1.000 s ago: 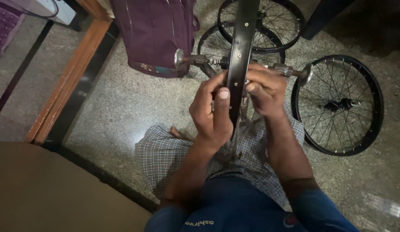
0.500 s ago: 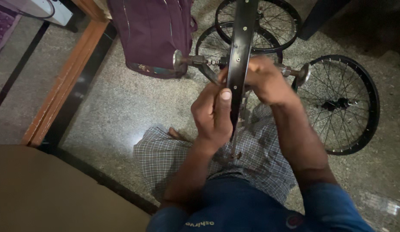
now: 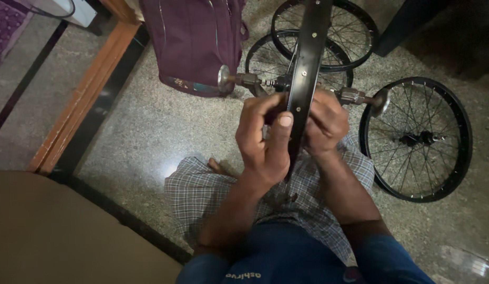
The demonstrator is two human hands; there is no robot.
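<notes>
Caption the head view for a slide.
Both hands, left hand and right hand, grip an upright black wheel rim above a speckled floor.

A black wheel rim (image 3: 307,63) is held edge-on by both hands: left hand (image 3: 265,139) gripped on its near side, thumb on the rim; right hand (image 3: 326,123) on the far side. An axle (image 3: 244,80) sticks out sideways. Spoked wheels (image 3: 418,139) and a purple bag (image 3: 194,42) are seen on the floor (image 3: 139,131).
</notes>
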